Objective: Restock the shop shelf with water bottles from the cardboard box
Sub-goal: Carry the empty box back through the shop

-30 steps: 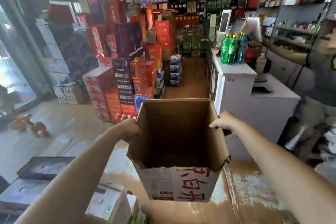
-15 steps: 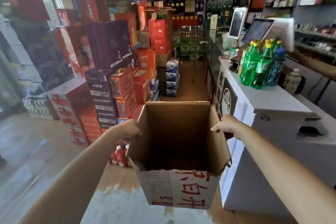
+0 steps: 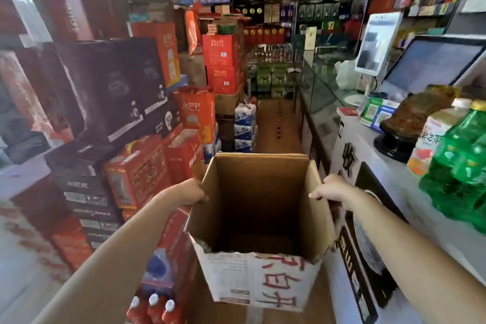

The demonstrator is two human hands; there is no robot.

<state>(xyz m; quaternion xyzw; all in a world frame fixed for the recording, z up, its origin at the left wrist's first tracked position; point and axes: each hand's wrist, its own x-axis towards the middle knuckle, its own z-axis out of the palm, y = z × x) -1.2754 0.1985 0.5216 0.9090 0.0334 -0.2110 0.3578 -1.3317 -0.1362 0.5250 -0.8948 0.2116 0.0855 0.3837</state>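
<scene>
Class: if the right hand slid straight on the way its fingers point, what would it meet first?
The right hand grips the cardboard box rim, fingers pointing inward; it would probably cross the open interior and meet the opposite wall.

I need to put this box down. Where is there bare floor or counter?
The brown floor aisle ahead is bare, between the stacked red cartons and the glass display counter. The white counter top is crowded by green bottles. Both hands grip the open cardboard box.
</scene>
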